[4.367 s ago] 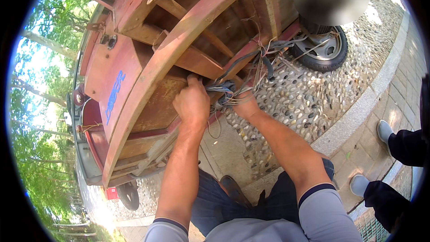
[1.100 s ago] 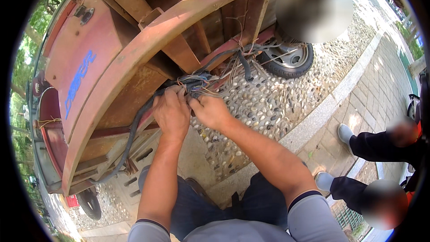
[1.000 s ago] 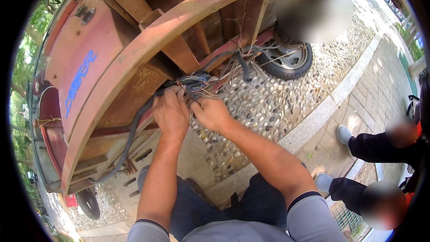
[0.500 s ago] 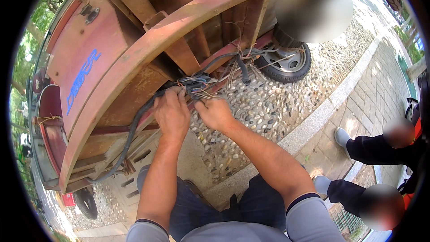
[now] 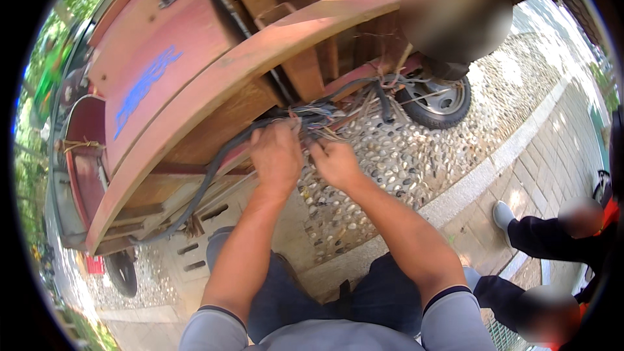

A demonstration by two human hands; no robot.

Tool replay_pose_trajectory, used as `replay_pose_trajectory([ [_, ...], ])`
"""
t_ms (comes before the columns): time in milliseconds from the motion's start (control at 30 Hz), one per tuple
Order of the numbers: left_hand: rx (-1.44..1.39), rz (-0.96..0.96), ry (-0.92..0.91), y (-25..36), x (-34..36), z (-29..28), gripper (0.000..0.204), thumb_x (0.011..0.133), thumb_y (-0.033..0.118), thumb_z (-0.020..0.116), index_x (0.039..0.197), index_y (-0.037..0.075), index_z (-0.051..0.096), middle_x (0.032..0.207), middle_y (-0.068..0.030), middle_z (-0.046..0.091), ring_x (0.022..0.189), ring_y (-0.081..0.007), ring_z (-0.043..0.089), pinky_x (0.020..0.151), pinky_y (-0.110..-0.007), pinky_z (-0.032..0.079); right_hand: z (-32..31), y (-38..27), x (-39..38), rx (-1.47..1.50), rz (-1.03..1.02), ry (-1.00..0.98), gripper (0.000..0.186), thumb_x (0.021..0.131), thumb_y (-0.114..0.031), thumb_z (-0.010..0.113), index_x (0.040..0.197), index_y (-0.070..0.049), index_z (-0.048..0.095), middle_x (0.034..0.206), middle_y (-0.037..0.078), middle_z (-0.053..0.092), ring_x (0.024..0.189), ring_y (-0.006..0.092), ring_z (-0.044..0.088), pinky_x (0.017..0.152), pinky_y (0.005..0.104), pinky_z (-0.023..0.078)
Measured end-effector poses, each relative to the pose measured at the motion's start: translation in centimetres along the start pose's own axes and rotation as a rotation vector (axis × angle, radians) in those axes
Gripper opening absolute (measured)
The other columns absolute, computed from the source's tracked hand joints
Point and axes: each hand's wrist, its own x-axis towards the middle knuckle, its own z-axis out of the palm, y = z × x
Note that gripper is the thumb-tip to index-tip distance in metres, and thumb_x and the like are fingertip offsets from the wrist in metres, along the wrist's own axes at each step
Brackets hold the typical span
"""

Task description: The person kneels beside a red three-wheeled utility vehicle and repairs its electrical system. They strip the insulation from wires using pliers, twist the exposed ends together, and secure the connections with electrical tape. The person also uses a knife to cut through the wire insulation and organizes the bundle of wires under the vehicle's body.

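A rusty red wheeled cart with a curved outer beam fills the upper view. A tangled bundle of thin wires and dark conduit runs under the beam. My left hand has its fingers closed on the bundle. My right hand is just to its right, fingertips closed on the same wires, partly hidden among them. A long dark cable hangs from the bundle down to the lower left of the cart.
A wheel stands at right, another tyre at lower left. Below are pebble paving and a stone kerb. At right, another person's dark-trousered legs and grey shoes are close by. Trees line the left rim.
Since 4.4 seconds ago my right hand has moved left beside my left hand, and the dark cable now hangs leftward. Lately the view has shifted, with both hands still on the bundle.
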Motion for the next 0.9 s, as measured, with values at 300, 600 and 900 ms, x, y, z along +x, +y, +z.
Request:
replay_pose_trajectory([
  [300, -0.116, -0.241, -0.229, 4.2, -2.0, -2.2, 0.029, 0.088, 0.011, 0.068, 0.112, 0.001, 0.056, 0.095, -0.0189, 0.068, 0.088, -0.0411, 0.065, 0.083, -0.052, 0.047, 0.1, 1.3, 0.2, 0.243, -0.011, -0.019, 0.025, 0.095, -0.016, 0.056, 0.098, 0.005, 0.07, 0.09, 0.021, 0.072, 0.083, 0.0314, 0.068, 0.078, 0.0395, 0.053],
  [600, -0.091, -0.266, -0.924, 3.3, -3.4, -3.3, 0.027, 0.089, 0.018, 0.066, 0.104, -0.002, 0.06, 0.092, -0.026, 0.071, 0.092, -0.0445, 0.069, 0.082, -0.056, 0.052, -0.5, 3.1, 0.4, -0.327, 0.178, -0.094, 0.035, 0.084, -0.032, 0.063, 0.074, 0.0, 0.07, 0.081, 0.023, 0.071, 0.076, 0.0433, 0.068, 0.073, 0.0487, 0.055],
  [900, -0.075, -0.33, -0.76, 3.2, -2.9, -2.8, 0.027, 0.086, 0.011, 0.063, 0.108, -0.003, 0.059, 0.091, -0.0258, 0.072, 0.087, -0.0424, 0.071, 0.076, -0.052, 0.055, -1.6, 2.0, -0.8, 0.006, -0.325, -0.162, 0.023, 0.081, -0.016, 0.064, 0.069, 0.004, 0.064, 0.081, 0.021, 0.066, 0.074, 0.0386, 0.064, 0.07, 0.0438, 0.052],
])
